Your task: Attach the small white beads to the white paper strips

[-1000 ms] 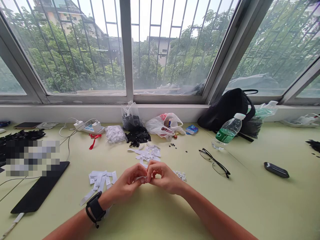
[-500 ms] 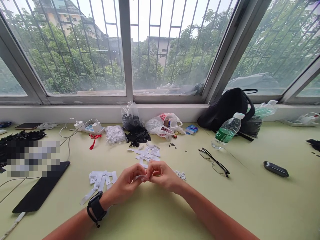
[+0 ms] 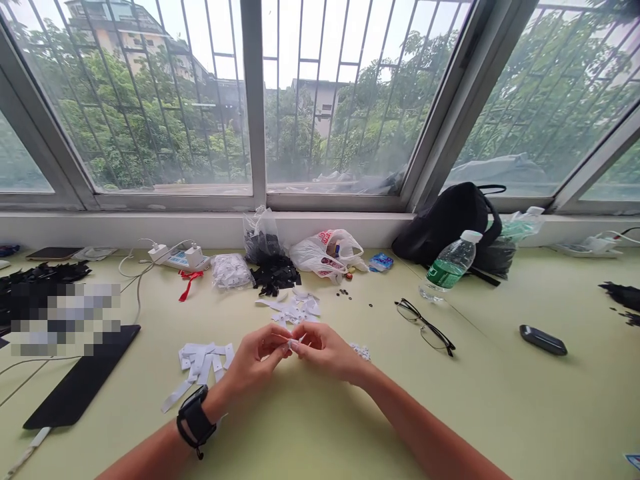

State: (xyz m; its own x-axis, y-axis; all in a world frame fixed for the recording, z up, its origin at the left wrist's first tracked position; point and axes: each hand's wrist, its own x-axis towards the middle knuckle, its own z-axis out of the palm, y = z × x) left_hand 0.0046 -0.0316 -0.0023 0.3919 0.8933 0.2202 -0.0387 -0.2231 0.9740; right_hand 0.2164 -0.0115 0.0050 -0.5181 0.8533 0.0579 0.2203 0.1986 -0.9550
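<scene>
My left hand [image 3: 260,357], with a black watch [image 3: 196,417] on its wrist, meets my right hand [image 3: 325,350] at the fingertips above the table. Both are closed in a pinch on a small white strip [image 3: 295,343], mostly hidden by the fingers. Just beyond the hands lies a heap of white strips [image 3: 295,307], some with small round fasteners. More white strips [image 3: 204,360] are spread left of my left hand. Small white round pieces [image 3: 361,351] sit in a pile behind my right wrist.
Eyeglasses [image 3: 425,327], a water bottle [image 3: 450,267] and a dark oblong case [image 3: 543,340] lie to the right. Along the back are a black bag [image 3: 443,223], plastic bags [image 3: 327,255], black strips [image 3: 275,275] and a power strip [image 3: 183,260]. A black flat pad [image 3: 83,380] lies left.
My fingers have shifted slightly around the white strip, and a bit more of its white shows between the fingertips. The camera view has turned a little.
</scene>
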